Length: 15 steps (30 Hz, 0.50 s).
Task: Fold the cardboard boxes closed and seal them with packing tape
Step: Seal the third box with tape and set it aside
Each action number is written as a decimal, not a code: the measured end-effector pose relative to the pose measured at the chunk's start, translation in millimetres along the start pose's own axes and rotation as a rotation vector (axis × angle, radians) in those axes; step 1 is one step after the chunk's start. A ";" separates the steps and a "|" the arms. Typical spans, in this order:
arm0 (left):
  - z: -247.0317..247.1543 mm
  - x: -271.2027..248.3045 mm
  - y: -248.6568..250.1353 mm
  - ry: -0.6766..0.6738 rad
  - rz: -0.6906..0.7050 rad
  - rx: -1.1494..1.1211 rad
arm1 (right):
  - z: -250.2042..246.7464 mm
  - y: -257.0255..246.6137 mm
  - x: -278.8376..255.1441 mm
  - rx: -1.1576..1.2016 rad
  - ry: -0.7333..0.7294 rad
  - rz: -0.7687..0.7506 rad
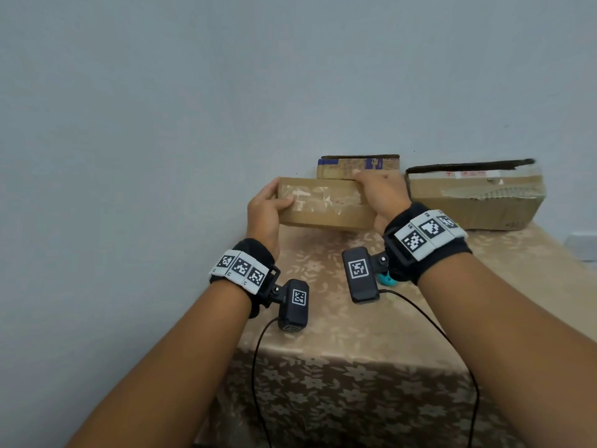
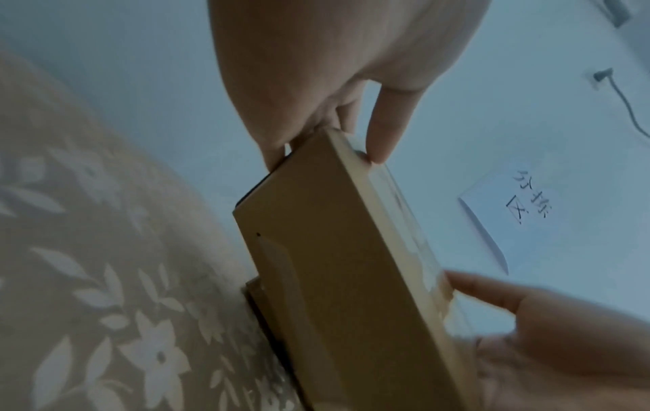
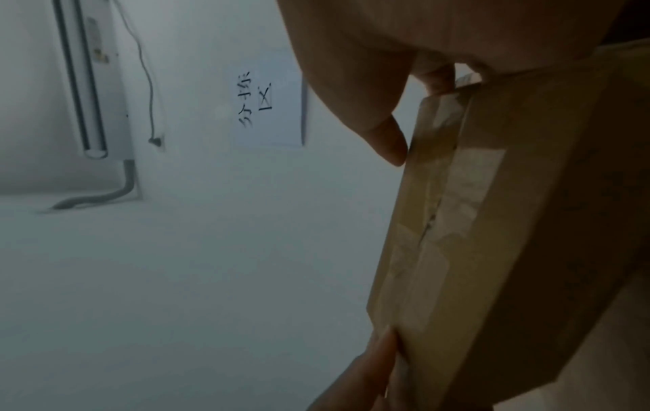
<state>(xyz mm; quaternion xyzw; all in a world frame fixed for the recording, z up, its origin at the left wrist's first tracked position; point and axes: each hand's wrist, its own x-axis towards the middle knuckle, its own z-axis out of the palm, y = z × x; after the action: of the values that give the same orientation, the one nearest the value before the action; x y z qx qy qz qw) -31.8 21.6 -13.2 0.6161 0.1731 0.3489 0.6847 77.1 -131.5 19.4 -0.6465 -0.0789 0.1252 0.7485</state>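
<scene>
Three cardboard boxes show at the far end of the bench [image 1: 339, 324], which wears a tan cloth with a pale flower print. Nearest is a flat box [image 1: 326, 205], held up off the cloth between both hands, its taped face turned toward the camera. The left hand [image 1: 263, 211] grips the box's left end, thumb lying on the taped face and fingers wrapped round the far side. The right hand [image 1: 382, 195] grips the right end, fingers curled over the top edge and thumb under the near lower corner. From the left wrist view, the box [image 2: 337, 278] runs edge-on between the left hand [image 2: 330, 69] and the right hand [image 2: 548, 339], clear of the cloth. From the right wrist view, clear tape [image 3: 457, 200] lies along the seam of the box [image 3: 520, 222], wrinkled in places. Behind the held box a second box [image 1: 358, 166] with blue print stands against the wall. To the right a bigger box [image 1: 475, 195] sits on the bench, its flaps down and taped. A paper sign [image 3: 270, 108] with handwriting hangs on the wall.
</scene>
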 end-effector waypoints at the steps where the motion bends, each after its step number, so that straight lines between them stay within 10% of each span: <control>1: 0.5 -1.9 2.0 0.015 0.009 -0.043 | -1.7 0.1 -1.2 0.038 0.001 0.042; 7: -2.8 -2.6 6.9 0.199 -0.101 -0.060 | -7.4 8.6 -3.0 0.077 0.006 0.053; 15: -19.8 -2.4 0.0 0.087 -0.218 0.153 | 1.7 9.4 -10.4 0.089 -0.059 0.038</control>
<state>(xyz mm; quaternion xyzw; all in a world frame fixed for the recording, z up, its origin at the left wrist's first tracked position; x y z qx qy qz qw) -46.6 34.3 -17.2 0.6282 0.2946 0.2844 0.6616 65.9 -131.6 10.9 -0.6099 -0.0827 0.1618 0.7714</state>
